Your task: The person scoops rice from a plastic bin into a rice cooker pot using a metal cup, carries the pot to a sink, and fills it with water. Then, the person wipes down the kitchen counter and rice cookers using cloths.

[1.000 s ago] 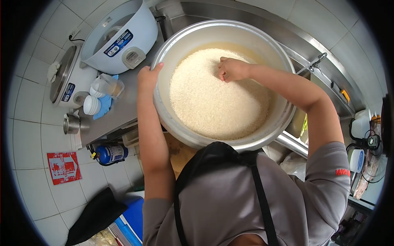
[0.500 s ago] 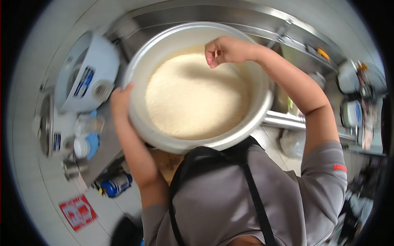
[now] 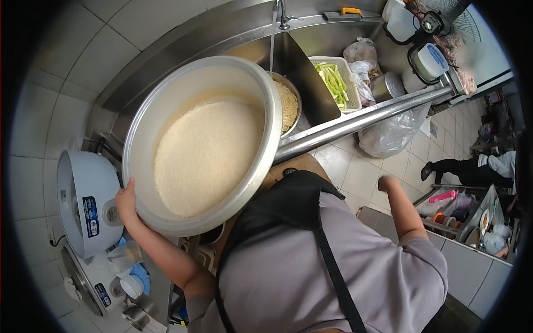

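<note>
A large pale pot (image 3: pixel 264 158) with a broad metal rim stands tilted in front of me at the sink. Inside it lies a wide, level bed of whitish grains that look like rice (image 3: pixel 211 155). My left hand (image 3: pixel 126 201) grips the pot's rim on its left side, thumb up along the outside. My right hand (image 3: pixel 390 183) is away from the pot, low on the right above the floor. Its fingers look curled in, and nothing shows in it.
Water runs from a tap (image 3: pixel 283 22) beside a metal bowl (image 3: pixel 300 111) of pale strips. A white basket (image 3: pixel 353 91) of green vegetable pieces sits in the sink. At left stand a rice cooker body (image 3: pixel 80 205) and a lid (image 3: pixel 75 277). Another person's legs (image 3: pixel 458 166) show far right.
My right hand has left the space over the grains and swung down to the right. My left hand stays on the rim. The view has turned, showing more sink and floor.
</note>
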{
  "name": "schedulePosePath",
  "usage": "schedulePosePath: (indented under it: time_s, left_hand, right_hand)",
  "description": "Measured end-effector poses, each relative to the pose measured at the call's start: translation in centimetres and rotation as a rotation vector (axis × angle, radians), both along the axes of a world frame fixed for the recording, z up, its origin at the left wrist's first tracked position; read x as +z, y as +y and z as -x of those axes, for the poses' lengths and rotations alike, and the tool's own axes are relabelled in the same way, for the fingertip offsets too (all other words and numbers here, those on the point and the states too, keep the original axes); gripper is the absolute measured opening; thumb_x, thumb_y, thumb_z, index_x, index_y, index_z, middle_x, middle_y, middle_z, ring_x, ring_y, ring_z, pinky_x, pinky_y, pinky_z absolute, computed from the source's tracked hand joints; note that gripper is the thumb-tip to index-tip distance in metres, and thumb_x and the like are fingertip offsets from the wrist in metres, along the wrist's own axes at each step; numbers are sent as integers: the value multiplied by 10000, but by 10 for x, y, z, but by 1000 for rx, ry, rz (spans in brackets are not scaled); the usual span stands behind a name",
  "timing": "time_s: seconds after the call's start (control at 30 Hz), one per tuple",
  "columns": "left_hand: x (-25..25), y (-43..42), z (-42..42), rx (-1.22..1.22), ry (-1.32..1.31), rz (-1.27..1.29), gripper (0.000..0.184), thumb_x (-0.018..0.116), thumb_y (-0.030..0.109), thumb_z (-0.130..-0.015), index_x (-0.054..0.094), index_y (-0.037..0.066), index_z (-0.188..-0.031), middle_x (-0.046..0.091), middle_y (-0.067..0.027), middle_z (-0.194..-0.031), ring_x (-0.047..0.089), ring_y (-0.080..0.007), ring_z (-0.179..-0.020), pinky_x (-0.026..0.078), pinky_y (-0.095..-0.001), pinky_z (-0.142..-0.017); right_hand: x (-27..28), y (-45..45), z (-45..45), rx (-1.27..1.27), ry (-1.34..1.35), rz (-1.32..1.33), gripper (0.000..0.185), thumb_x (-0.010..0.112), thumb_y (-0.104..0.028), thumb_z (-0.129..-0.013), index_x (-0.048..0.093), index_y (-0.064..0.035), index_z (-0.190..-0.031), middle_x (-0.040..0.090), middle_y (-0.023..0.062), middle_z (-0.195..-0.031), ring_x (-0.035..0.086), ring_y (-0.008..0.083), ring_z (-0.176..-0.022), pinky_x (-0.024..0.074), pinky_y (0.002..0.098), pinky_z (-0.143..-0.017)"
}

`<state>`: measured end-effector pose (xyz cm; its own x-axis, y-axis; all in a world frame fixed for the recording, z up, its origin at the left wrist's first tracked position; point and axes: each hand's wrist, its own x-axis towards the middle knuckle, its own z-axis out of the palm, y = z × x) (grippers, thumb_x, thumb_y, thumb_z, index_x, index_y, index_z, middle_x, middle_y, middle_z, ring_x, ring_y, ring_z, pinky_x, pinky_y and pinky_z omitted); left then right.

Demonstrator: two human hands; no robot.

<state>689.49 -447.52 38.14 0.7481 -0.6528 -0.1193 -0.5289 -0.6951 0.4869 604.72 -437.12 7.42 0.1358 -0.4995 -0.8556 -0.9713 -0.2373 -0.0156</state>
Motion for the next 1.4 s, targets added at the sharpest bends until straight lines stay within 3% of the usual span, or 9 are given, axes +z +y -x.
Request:
schedulePosePath:
  time_s: [0.07, 0.17, 0.23, 0.5, 0.63, 0.8, 0.9, 1.13, 1.4]
  left_hand:
    - [13, 0, 10, -19, 48, -31, 648, 652, 406, -719, 531, -155, -1022, 591, -264, -985, 579, -309, -915, 418, -322, -821]
    - [1, 0, -2, -24, -24, 1, 623, 647, 408, -719, 553, -143, -993, 599, -262, -961, 580, -318, -899, 422, -329, -812]
    - [6, -1, 3, -53, -13, -14, 614, 647, 410, -715, 562, -138, -980, 599, -265, -952, 581, -326, -894, 422, -335, -809]
    - [16, 2, 21, -26, -34, 0, 625, 645, 418, -709, 560, -130, -998, 595, -266, -974, 578, -336, -923, 420, -349, -815]
    - [11, 6, 17, 28, 45, 42, 647, 647, 418, -708, 542, -129, -1038, 587, -264, -1002, 571, -331, -958, 419, -344, -831]
    - [2, 5, 10, 81, 87, 64, 683, 656, 414, -700, 513, -128, -1090, 556, -276, -1070, 552, -326, -1012, 409, -334, -860]
    - [11, 4, 19, 74, -4, 18, 688, 659, 406, -699, 505, -131, -1101, 550, -276, -1082, 546, -325, -1027, 408, -331, -867]
    - [21, 6, 36, 170, 89, 68, 677, 653, 365, -714, 473, -136, -1133, 536, -271, -1113, 544, -317, -1038, 410, -336, -870]
    - [22, 5, 38, 195, 112, 86, 668, 645, 350, -725, 461, -135, -1146, 534, -270, -1117, 543, -320, -1038, 405, -340, -877]
  right_hand:
    - [70, 17, -50, -836, -87, -137, 345, 636, -136, -675, 625, -40, -1006, 569, 188, -1098, 598, 290, -921, 485, 370, -797]
    - [39, 13, -31, -791, 218, 411, 388, 641, -106, -668, 606, -25, -1046, 592, 190, -1056, 616, 278, -855, 522, 374, -676]
    - [31, -13, -17, -667, 289, 328, 359, 669, -109, -662, 608, -2, -999, 630, 171, -945, 621, 275, -767, 521, 348, -572]
    - [270, -163, -270, -890, -1510, 351, 243, 482, -202, -880, 575, -24, -1017, 567, 27, -753, 523, 103, -545, 439, 229, -477]
    - [282, -211, -370, -1024, -1584, 384, 336, 462, -338, -889, 579, -28, -947, 536, 10, -706, 504, 83, -591, 436, 219, -489]
    - [284, -251, -379, -659, -1234, 1225, 227, 649, -183, -754, 515, -1, -729, 525, 86, -663, 515, 175, -603, 418, 304, -554]
    - [314, -286, -381, -381, -1145, 1248, 159, 624, -122, -733, 536, 7, -701, 558, 110, -693, 550, 221, -633, 433, 329, -577]
    - [320, -325, -529, 386, -1195, 246, 134, 603, -73, -730, 659, -65, -851, 645, 77, -794, 589, 177, -743, 449, 289, -699]
    - [236, -355, -624, 603, -949, 254, 142, 655, -66, -675, 682, -108, -808, 632, 38, -794, 562, 182, -785, 449, 304, -712]
